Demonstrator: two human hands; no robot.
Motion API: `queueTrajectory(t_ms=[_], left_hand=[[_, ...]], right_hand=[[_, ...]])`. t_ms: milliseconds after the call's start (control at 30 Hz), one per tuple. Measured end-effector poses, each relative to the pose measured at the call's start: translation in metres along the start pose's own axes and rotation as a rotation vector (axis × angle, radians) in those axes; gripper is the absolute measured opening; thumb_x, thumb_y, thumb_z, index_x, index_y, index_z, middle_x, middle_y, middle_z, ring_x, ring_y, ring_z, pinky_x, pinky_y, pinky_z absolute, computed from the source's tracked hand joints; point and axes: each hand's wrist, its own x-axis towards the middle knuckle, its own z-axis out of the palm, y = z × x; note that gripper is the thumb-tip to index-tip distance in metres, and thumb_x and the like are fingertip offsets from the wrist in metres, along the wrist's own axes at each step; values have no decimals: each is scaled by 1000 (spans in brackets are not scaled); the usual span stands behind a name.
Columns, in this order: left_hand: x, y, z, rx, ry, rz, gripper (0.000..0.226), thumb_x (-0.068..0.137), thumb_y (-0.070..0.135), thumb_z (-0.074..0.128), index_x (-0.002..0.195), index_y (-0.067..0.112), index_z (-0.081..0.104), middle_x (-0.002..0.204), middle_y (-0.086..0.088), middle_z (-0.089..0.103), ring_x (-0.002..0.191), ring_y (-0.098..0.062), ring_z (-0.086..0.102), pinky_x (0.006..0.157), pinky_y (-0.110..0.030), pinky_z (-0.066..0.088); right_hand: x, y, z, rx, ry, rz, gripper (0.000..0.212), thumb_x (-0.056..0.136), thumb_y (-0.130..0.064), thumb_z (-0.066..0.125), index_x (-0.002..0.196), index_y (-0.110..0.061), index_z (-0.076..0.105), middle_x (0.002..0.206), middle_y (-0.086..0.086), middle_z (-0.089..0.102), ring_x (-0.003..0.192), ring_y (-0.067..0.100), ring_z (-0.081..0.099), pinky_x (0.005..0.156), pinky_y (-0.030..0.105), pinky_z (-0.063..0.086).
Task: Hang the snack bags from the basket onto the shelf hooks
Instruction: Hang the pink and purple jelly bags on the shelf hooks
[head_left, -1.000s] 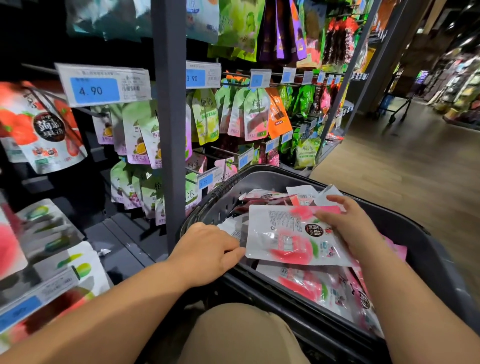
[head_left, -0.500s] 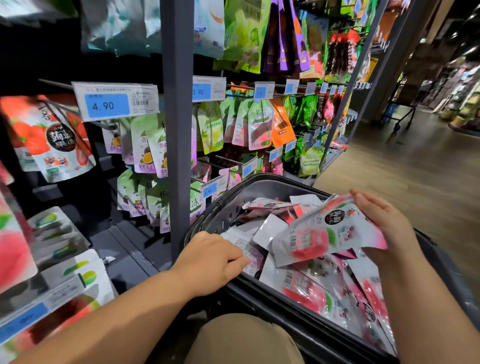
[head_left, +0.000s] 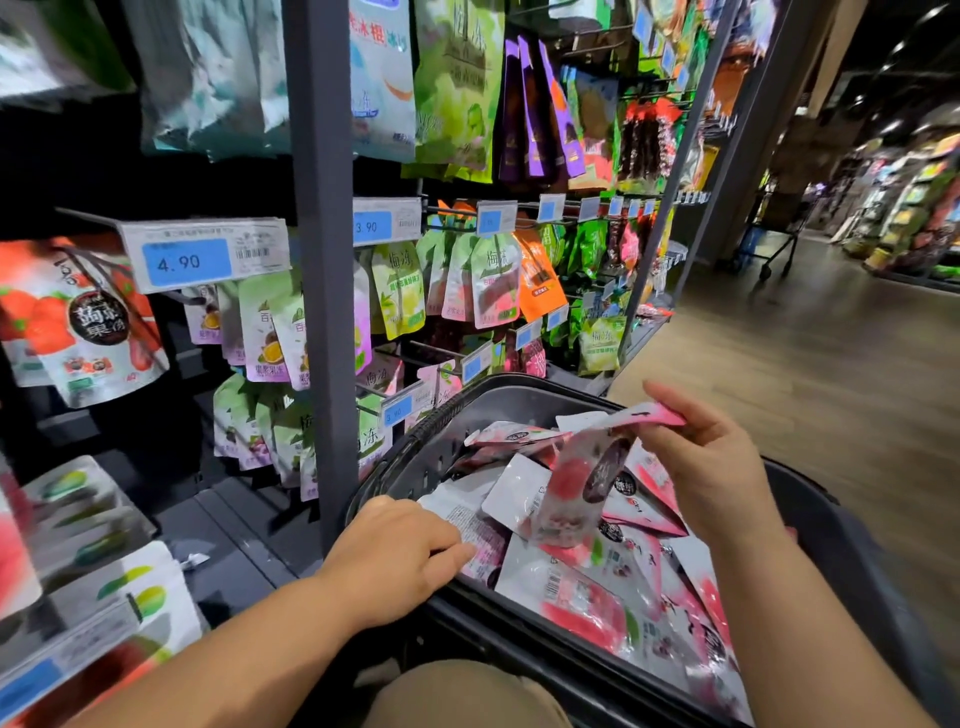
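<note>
Snack bag (head_left: 587, 478) hung from the right hand (head_left: 711, 462), pinched at its pink top edge between thumb and fingers, just above the pile of bags (head_left: 582, 597) in the dark basket (head_left: 415, 467); print blurred. Left hand (head_left: 395, 556) lay on the basket's near-left rim, fingers curled over it, pressed together. Hanging packets (head_left: 493, 280) and a 4.90 price tag (head_left: 202, 254) were at far left.

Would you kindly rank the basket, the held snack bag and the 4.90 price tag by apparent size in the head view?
1. basket, clearly largest.
2. 4.90 price tag and held snack bag look alike; the bag is blurred, so unranked.
</note>
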Motion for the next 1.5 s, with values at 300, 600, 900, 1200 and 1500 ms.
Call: queueTrajectory(t_ms=[300, 600, 900, 1200, 1500], left_hand=[[1, 3, -3, 2, -24, -17, 73, 75, 70, -2, 77, 14, 46, 80, -4, 55, 81, -17, 48, 76, -33, 25], [1, 2, -4, -10, -37, -45, 69, 77, 68, 0, 76, 15, 44, 77, -4, 53, 80, -17, 47, 79, -32, 29], [2, 10, -13, -106, -114, -172, 75, 70, 83, 17, 93, 30, 63, 79, 11, 62, 85, -5, 53, 83, -27, 29], [10, 24, -29, -679, -104, -470, 91, 37, 75, 74, 120, 48, 47, 102, 25, 70, 97, -1, 65, 91, -30, 52], [22, 37, -44, -1092, -60, -462, 28, 66, 1, 87, 86, 16, 74, 71, 3, 75, 64, -6, 68, 62, -17, 51]], right_hand=[[2, -1, 19, -567, 382, -554, 39, 64, -21, 89, 65, -45, 59, 92, -20, 43, 99, 13, 42, 89, 29, 35], [12, 25, 16, -10, 72, 39, 65, 69, -5, 82, 123, -16, 46, 95, 7, 73, 89, 20, 71, 79, 35, 56], [6, 45, 30, 154, -64, 268, 39, 65, -13, 82, 97, -3, 61, 82, 12, 73, 78, 30, 68, 75, 39, 55], [-20, 37, 66, 352, -171, 244, 25, 66, -3, 68, 89, -4, 59, 74, 10, 73, 67, 19, 71, 60, 29, 58], [-19, 41, 66, 332, -209, 261, 31, 68, -4, 79, 93, 1, 62, 80, 14, 72, 73, 24, 70, 66, 34, 59]])
